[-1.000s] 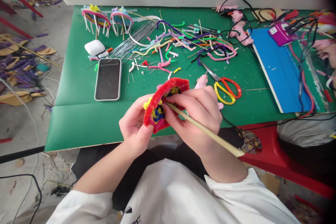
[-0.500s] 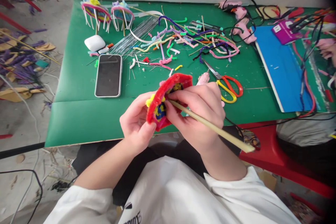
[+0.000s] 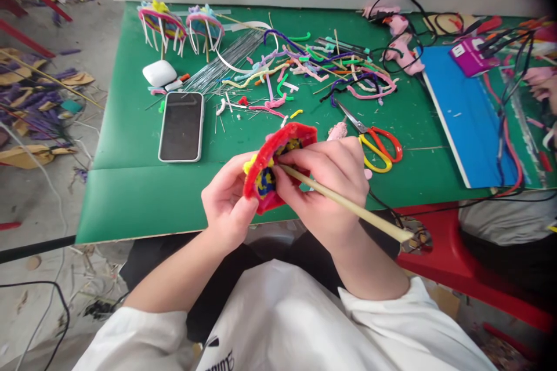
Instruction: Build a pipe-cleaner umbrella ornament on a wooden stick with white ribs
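My left hand (image 3: 228, 200) grips the rim of a small umbrella-shaped pipe-cleaner canopy (image 3: 262, 153), red at the edge with blue and yellow inside. Its hollow underside is tilted toward my right hand. Between the thumb and fingers of my right hand (image 3: 328, 188) is a pale wooden stick (image 3: 361, 211), its inner end at the middle of the canopy's underside. My fingers partly cover that joint, so I cannot tell whether the stick is fixed there. The stick's free end points down and to the right, over my right wrist.
Scissors (image 3: 378, 145) with red and yellow handles lie right of my hands. A phone (image 3: 181, 127), a white case (image 3: 159, 73), cut pipe cleaners (image 3: 300, 64) and thin wires (image 3: 226, 61) spread over the green table (image 3: 130, 197). Two finished-looking small umbrellas (image 3: 162, 24) stand at the back left.
Both hands stay on the canopy and stick with almost the same grip. The stick's free end has shifted slightly up and to the left.
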Demonstrator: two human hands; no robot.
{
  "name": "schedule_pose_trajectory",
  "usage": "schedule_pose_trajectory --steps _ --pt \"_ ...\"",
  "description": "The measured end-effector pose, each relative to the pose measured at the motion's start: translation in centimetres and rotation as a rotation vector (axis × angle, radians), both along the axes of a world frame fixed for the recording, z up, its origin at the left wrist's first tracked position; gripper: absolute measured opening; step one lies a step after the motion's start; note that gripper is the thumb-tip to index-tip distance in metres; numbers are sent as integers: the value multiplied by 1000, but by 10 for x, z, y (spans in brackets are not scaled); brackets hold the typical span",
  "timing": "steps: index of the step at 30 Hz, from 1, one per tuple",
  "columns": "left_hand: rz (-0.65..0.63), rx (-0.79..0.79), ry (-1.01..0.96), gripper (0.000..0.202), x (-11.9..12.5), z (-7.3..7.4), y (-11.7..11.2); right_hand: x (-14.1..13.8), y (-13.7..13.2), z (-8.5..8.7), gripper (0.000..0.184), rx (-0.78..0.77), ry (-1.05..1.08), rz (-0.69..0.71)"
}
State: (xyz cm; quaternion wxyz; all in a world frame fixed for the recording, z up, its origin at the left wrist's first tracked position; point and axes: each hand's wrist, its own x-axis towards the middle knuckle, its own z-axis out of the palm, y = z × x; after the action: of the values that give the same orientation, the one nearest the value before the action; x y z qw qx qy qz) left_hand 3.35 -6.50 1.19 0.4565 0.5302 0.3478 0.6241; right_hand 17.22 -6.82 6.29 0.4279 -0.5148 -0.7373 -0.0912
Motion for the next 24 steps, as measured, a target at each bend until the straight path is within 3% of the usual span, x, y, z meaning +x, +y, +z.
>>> schedule_pose_trajectory --steps 3,6,10,13,17,24 --pt "-18 -65 -65 32 1 -2 0 2 1 -4 4 -5 3 -20" --pt "-21 -231 -146 25 3 -2 2 5 5 -10 3 -29 2 -16" --pt "-107 -505 -221 31 5 2 8 13 10 -14 12 -91 25 0" --pt "-198 -639 -252 37 6 4 13 21 13 -13 12 -127 113 95" --pt "-215 -696 -268 38 6 4 16 29 15 -9 7 -134 221 208" --pt "-230 -717 -262 38 7 2 16 29 15 -8 12 -173 190 146"
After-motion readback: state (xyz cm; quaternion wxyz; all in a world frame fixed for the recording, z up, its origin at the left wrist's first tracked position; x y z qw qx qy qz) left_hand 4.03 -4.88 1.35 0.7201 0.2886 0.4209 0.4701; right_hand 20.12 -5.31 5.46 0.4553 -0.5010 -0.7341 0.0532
